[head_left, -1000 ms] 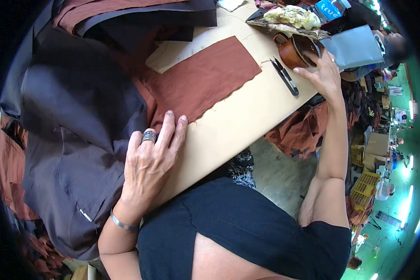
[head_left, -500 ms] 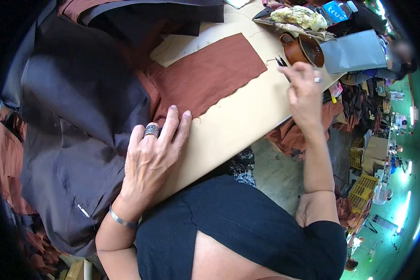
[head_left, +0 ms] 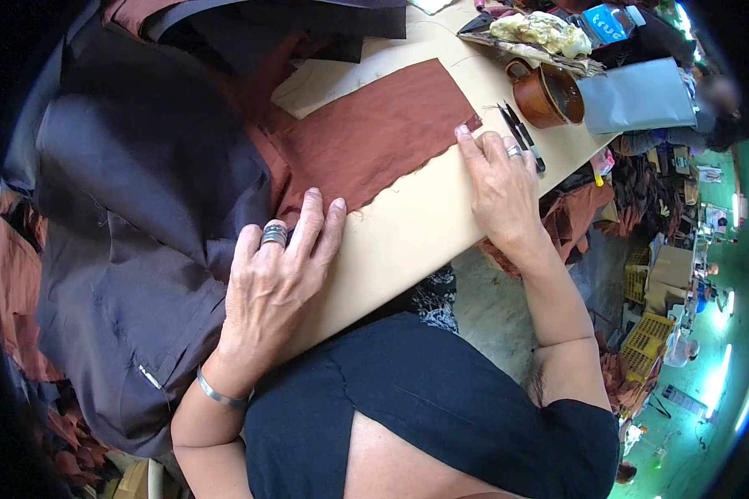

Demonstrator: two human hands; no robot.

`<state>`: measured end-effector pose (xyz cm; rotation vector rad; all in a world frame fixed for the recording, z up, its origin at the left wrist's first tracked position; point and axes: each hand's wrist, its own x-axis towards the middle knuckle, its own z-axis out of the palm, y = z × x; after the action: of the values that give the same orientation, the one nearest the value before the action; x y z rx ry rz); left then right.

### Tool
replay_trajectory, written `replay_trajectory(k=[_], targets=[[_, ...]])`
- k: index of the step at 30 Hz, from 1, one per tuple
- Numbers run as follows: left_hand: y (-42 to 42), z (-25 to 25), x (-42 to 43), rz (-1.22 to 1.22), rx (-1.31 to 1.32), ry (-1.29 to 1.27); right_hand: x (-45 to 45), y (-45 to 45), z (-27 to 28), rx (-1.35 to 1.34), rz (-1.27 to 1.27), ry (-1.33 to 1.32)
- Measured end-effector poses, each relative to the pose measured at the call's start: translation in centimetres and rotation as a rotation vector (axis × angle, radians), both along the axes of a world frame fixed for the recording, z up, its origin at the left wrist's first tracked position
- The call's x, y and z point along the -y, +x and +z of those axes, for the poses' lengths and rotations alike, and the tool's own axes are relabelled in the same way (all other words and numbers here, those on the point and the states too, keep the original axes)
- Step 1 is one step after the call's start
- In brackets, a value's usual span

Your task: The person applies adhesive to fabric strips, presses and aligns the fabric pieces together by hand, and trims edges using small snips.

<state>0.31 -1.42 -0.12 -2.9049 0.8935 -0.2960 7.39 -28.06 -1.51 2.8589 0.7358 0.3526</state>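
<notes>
A rust-brown cloth panel [head_left: 383, 133] with frayed edges lies flat on the pale tabletop [head_left: 408, 220]. My left hand [head_left: 279, 258] rests on its near left part, fingers spread and pressed down. At the panel's right corner is my right hand [head_left: 503, 187], its thumb on the cloth edge and the other fingers curled in. The corner seems pinched there, though the undersides of the fingers are hidden. Just beyond that hand lie slim black pointed tools [head_left: 523, 137], side by side; I cannot tell their exact kind.
Large dark cloth [head_left: 141, 166] is heaped over the table's left side. A brown mug [head_left: 549, 93], a grey-blue flat packet [head_left: 638, 96], a crumpled pale bundle [head_left: 541, 35] and a water bottle [head_left: 612, 23] sit at the far right. Yellow crates [head_left: 645, 345] stand on the floor.
My right hand has come left and toward me, from over the black tools to the cloth's right corner. The tools now show in full. My left hand stays on the cloth.
</notes>
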Motion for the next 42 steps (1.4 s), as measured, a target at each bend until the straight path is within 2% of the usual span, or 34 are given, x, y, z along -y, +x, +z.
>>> replay_trajectory(k=[4,7,17,20,23,26,29,32,36,39,42], targets=[[-0.2,0.2,0.2,0.052,-0.079,0.009,1.2,1.6,0.2,0.073,-0.127,-0.155],[-0.2,0.2,0.1,0.043,-0.065,0.005,2.2,2.0,0.1,0.159,-0.031,-0.173],[-0.2,0.0,0.0,0.015,-0.015,-0.003,-0.9,-0.7,0.7,0.059,0.113,-0.139],[-0.2,0.0,0.0,0.017,-0.017,-0.005,0.7,1.0,0.2,0.143,-0.004,-0.189],[-0.3,0.0,0.0,0.02,-0.017,-0.005,1.4,1.6,-0.1,0.205,0.015,-0.221],[-0.3,0.2,-0.1,0.021,-0.02,-0.003,0.7,0.8,0.0,0.153,0.128,-0.168],[-0.4,0.2,0.0,0.024,-0.02,-0.004,0.2,0.3,0.5,0.063,0.115,-0.146],[-0.4,0.2,0.0,0.027,-0.025,-0.001,-0.7,-0.4,0.1,0.092,0.19,-0.107],[-0.4,0.2,0.0,0.026,-0.022,-0.004,-1.4,-0.8,0.4,0.071,0.097,-0.132],[-0.4,0.3,-0.1,0.023,-0.027,0.009,-2.5,-1.5,0.3,0.048,0.124,-0.097],[-0.4,0.6,0.0,0.025,-0.048,-0.001,-3.6,-2.5,0.0,-0.01,0.238,0.069]])
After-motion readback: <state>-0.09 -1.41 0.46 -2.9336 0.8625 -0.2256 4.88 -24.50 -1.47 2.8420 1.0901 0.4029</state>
